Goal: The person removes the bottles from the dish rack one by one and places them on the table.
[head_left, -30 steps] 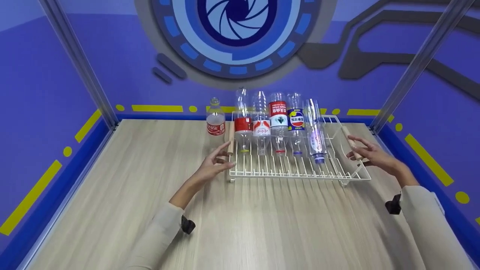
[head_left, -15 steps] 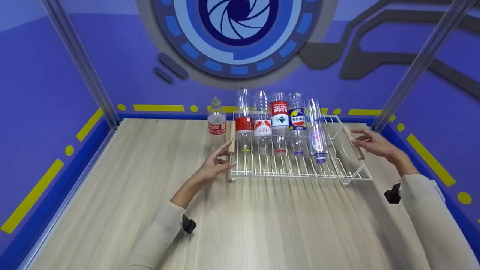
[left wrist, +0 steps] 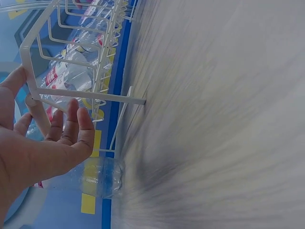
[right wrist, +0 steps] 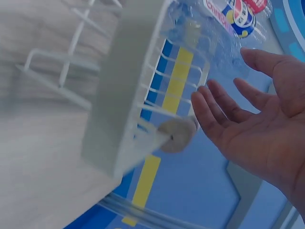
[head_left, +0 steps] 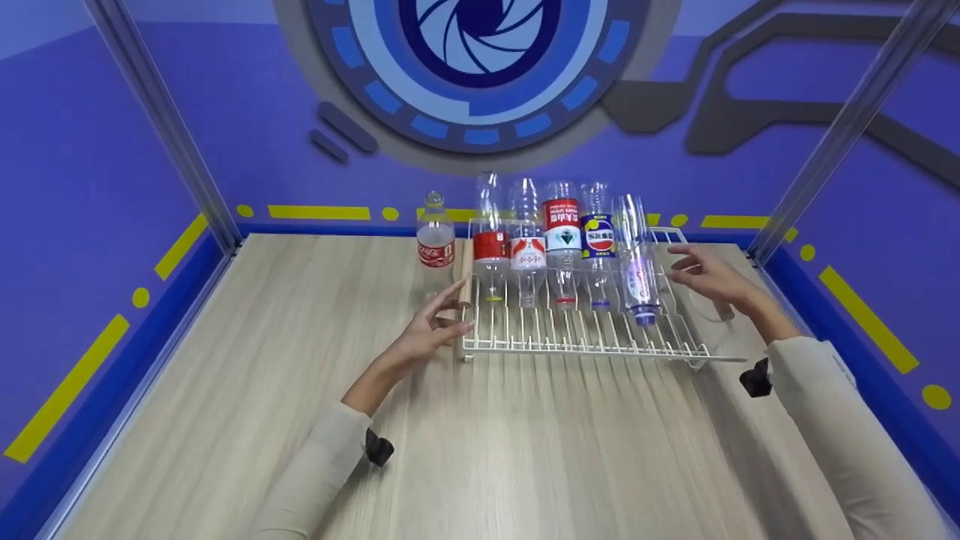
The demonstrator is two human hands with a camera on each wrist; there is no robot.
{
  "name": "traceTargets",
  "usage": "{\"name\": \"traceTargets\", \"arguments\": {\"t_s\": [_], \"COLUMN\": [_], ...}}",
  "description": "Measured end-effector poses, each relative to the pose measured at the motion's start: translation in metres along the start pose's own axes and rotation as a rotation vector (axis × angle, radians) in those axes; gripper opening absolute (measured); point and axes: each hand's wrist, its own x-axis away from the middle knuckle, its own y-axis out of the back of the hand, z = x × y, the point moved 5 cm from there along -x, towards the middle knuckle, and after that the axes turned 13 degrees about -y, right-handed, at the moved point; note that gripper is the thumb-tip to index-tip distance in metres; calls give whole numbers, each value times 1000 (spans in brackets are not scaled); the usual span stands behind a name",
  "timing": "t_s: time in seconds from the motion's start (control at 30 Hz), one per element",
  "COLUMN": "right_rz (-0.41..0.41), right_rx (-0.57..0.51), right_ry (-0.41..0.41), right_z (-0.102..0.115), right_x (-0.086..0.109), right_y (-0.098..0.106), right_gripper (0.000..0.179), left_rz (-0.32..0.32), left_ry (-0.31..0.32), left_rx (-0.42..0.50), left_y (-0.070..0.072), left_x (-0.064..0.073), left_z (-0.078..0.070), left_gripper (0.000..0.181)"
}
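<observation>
A white wire dish rack (head_left: 570,349) with wooden side handles stands on the table. Several clear plastic bottles lean upside down in it, the rightmost bottle (head_left: 640,279) carrying a purple-pink label. My left hand (head_left: 421,339) holds the rack's left side at the wooden handle (left wrist: 40,115), thumb on the front corner of the frame. Above the right end, my right hand (head_left: 709,279) hovers with loosely spread fingers, nothing in them. In the right wrist view its fingertips are close to the bottles; the right handle (right wrist: 176,134) lies apart from the hand.
An upright clear bottle with a red label (head_left: 436,241) stands just left of the rack, behind my left hand. The pale wood table (head_left: 540,450) runs back to a blue patterned wall (head_left: 247,135), with metal posts (head_left: 161,124) at the corners.
My right hand has let go of the right wooden handle and moved up and left over the rack's right end. The left hand and the bottles stay where they were.
</observation>
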Motion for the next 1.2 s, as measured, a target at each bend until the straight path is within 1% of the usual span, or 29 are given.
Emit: {"name": "traceTargets", "arguments": {"t_s": [0.1,0.2,0.3,0.47,0.6,0.77,0.9,1.07,1.2], "right_rz": [77,132,158,206,242,254,249,235,215], "right_rx": [-25,-35,-19,-1,4,-17,-43,-58,-125], "right_ry": [-12,-35,-47,-86,-131,-145,-153,-175,-195], "right_z": [1,0,0,2,2,-2,-4,-4,-4], "right_x": [-4,-7,-9,-9,-10,-12,-13,-13,-12], "right_y": [-13,-24,-31,-38,-41,-43,-42,-39,-35], "right_gripper": [69,81,89,96,103,105,105,103,100], "left_rz": [3,-1,-4,-6,-9,-10,-16,-6,-5], "left_ry": [-2,-4,3,23,15,5,7,-5,-8], "left_rx": [2,5,-7,-21,-21,-20,-8,-10,-10], "left_y": [0,0,0,0,0,0,0,0,1], "left_x": [0,1,1,2,2,2,2,1,1], "left_z": [0,1,1,1,1,1,1,2,2], "left_gripper": [78,77,76,76,75,76,77,77,78]}}
